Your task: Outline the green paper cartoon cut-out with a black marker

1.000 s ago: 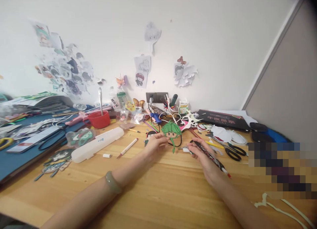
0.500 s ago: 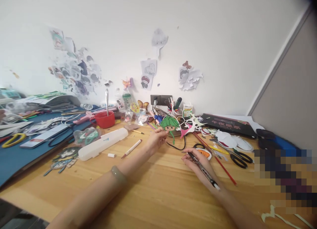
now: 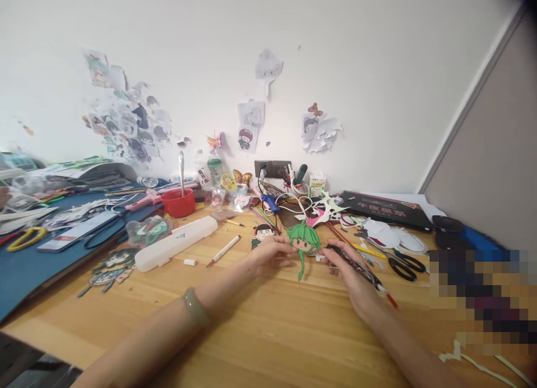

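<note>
My left hand (image 3: 274,255) pinches the left edge of a paper cutout of a green-haired cartoon figure (image 3: 304,238), held up above the wooden table. A green tail-like strip hangs from the cutout's lower edge. My right hand (image 3: 342,264) is closed around a dark pen (image 3: 356,266), which lies back across the hand. Its fingertips are close to the cutout's right edge; whether they touch it I cannot tell. Behind my left hand is another cutout, a dark-haired cartoon figure (image 3: 264,232). An uncapped marker (image 3: 224,250) and its white cap (image 3: 191,262) lie to the left.
A white pencil case (image 3: 176,244) and a red mug (image 3: 178,202) with a spoon stand to the left. A phone (image 3: 79,231) rests on the blue mat. On the right are black-handled scissors (image 3: 401,266), paper scraps (image 3: 380,232) and a black box (image 3: 384,210).
The green-haired cutout has come down and nearer, with my left hand lower. My right hand has moved up and right, close to the cutout's side. The dark-haired cutout has come into view.
</note>
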`<move>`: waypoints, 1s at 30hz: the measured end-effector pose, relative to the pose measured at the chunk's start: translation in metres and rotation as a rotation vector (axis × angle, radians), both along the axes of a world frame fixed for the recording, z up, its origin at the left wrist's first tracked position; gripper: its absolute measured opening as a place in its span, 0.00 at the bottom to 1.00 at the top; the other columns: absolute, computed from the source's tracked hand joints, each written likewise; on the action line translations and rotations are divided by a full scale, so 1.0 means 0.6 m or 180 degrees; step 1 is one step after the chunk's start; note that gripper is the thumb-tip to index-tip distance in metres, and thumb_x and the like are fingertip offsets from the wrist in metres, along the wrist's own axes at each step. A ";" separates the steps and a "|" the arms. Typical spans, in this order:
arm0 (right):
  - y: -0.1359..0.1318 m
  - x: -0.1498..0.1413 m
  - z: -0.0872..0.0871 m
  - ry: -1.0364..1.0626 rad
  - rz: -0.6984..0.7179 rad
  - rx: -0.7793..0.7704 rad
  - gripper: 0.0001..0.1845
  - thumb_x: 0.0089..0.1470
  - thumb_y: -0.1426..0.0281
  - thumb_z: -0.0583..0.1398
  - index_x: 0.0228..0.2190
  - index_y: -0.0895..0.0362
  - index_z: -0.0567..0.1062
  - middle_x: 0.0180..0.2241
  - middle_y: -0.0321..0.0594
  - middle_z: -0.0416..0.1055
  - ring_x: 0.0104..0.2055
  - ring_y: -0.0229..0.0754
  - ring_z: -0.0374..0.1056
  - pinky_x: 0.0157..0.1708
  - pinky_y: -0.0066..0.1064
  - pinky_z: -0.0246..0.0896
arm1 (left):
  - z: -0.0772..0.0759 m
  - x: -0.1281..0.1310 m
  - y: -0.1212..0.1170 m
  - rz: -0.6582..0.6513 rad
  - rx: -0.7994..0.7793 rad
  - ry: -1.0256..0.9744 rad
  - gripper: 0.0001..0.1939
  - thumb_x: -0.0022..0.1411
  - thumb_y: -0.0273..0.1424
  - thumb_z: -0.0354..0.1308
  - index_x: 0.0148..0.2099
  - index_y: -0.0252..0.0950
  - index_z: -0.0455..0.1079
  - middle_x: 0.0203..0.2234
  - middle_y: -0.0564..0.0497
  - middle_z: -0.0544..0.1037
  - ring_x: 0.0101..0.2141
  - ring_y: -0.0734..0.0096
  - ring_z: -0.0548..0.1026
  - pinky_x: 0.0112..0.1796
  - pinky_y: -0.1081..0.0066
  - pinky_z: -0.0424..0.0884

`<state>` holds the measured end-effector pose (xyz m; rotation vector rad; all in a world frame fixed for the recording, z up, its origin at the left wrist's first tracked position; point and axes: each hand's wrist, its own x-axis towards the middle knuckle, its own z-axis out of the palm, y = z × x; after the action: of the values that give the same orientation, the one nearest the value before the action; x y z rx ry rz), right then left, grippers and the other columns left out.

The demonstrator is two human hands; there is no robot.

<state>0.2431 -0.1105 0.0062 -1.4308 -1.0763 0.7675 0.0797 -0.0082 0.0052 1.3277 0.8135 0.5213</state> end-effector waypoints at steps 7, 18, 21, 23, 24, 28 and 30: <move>-0.010 0.002 0.010 -0.0483 0.0526 -0.0079 0.12 0.46 0.63 0.58 0.34 0.54 0.71 0.30 0.37 0.71 0.32 0.43 0.67 0.29 0.30 0.60 | 0.022 -0.050 -0.026 -0.0718 0.0320 0.0831 0.12 0.55 0.33 0.60 0.37 0.28 0.69 0.29 0.50 0.72 0.23 0.78 0.68 0.22 0.77 0.65; -0.002 0.017 0.017 -0.0832 0.0396 -0.0130 0.15 0.53 0.58 0.52 0.32 0.55 0.71 0.22 0.37 0.69 0.25 0.39 0.64 0.26 0.28 0.57 | 0.044 -0.129 0.023 -0.0244 0.1478 0.1386 0.11 0.60 0.35 0.55 0.38 0.30 0.67 0.27 0.53 0.70 0.23 0.79 0.67 0.24 0.76 0.65; 0.002 0.015 0.012 -0.0760 0.0461 -0.0187 0.17 0.53 0.57 0.52 0.33 0.57 0.71 0.21 0.37 0.69 0.22 0.37 0.62 0.21 0.27 0.55 | 0.023 -0.124 0.028 -0.0406 0.1551 0.1497 0.10 0.63 0.33 0.52 0.41 0.30 0.66 0.32 0.50 0.71 0.29 0.74 0.71 0.30 0.71 0.70; 0.003 0.016 0.009 -0.0723 0.0487 -0.0187 0.17 0.52 0.57 0.53 0.33 0.57 0.71 0.21 0.38 0.69 0.22 0.36 0.62 0.20 0.26 0.54 | 0.011 -0.121 0.029 -0.0473 0.1621 0.1539 0.11 0.63 0.33 0.52 0.43 0.30 0.65 0.35 0.49 0.71 0.32 0.72 0.71 0.32 0.69 0.71; 0.003 0.017 0.007 -0.0709 0.0502 -0.0179 0.16 0.52 0.58 0.53 0.33 0.57 0.72 0.22 0.37 0.69 0.22 0.36 0.62 0.20 0.26 0.54 | 0.006 -0.119 0.029 -0.0501 0.1663 0.1554 0.11 0.63 0.33 0.52 0.44 0.30 0.65 0.35 0.49 0.71 0.32 0.72 0.71 0.33 0.68 0.71; 0.001 0.021 0.004 -0.0676 0.0582 -0.0126 0.15 0.51 0.60 0.55 0.35 0.57 0.72 0.22 0.37 0.69 0.23 0.36 0.62 0.22 0.27 0.55 | 0.003 -0.106 0.022 -0.0617 0.1899 0.1504 0.11 0.63 0.33 0.52 0.43 0.30 0.66 0.37 0.48 0.71 0.35 0.69 0.72 0.35 0.66 0.71; -0.001 0.020 0.006 -0.0667 0.0601 -0.0112 0.15 0.51 0.61 0.55 0.36 0.57 0.72 0.23 0.37 0.70 0.23 0.36 0.63 0.23 0.27 0.56 | 0.004 -0.097 0.018 -0.0701 0.2029 0.1437 0.11 0.63 0.33 0.52 0.43 0.30 0.66 0.37 0.48 0.71 0.35 0.69 0.72 0.36 0.66 0.71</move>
<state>0.2549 -0.1108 0.0099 -1.4778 -1.3802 0.7852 0.0214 0.0025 0.0078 2.1493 0.8837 0.3126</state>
